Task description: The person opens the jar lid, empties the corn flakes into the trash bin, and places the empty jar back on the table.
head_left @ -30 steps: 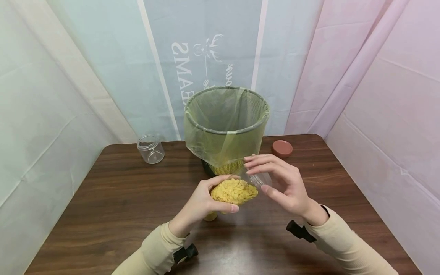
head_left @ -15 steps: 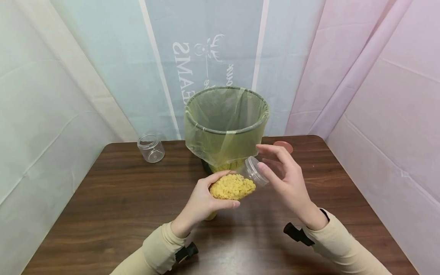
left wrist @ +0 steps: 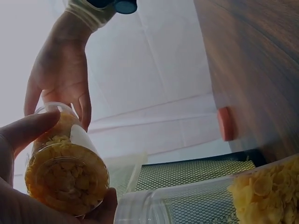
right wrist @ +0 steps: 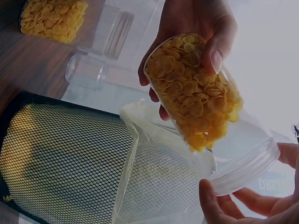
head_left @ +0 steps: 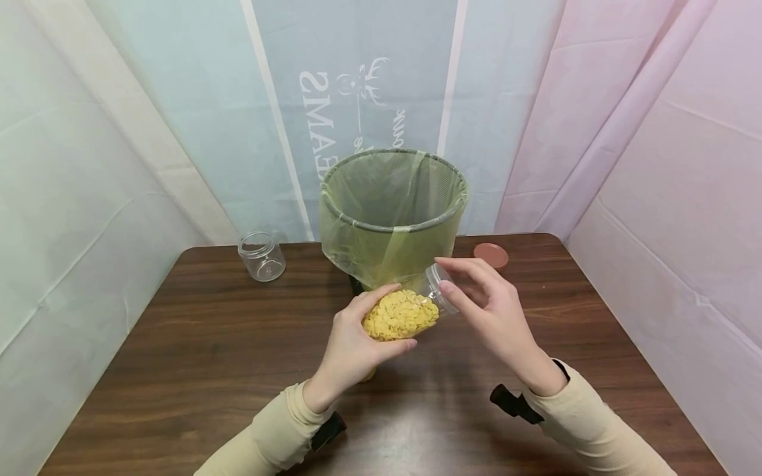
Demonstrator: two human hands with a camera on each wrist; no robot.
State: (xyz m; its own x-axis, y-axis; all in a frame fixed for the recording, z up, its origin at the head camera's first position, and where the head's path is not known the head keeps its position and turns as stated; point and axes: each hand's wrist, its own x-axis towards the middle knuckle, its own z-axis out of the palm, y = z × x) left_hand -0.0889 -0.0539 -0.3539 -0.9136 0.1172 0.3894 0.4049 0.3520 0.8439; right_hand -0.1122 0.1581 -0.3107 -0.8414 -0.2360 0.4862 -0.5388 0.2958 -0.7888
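Jar of flakes (head_left: 401,315) tilts at six o'clock from the bin (head_left: 387,254) in head view, left hand (head_left: 354,330) gripping, right hand (head_left: 491,301) pinching its rim (head_left: 436,289)! Left wrist: second jar (left wrist: 224,200) around four o'clock! Right wrist: rim aims toward five!

The clear jar (head_left: 411,307) is tipped on a slant, up off the brown table (head_left: 226,357). Lots of yellow flakes (right wrist: 187,84) sit in its bottom part, and the end by its mouth is see-through. The left hand (head_left: 350,340) holds the flaky end. The right hand (head_left: 491,314) pinches the round, ridged rim with no lid on it.
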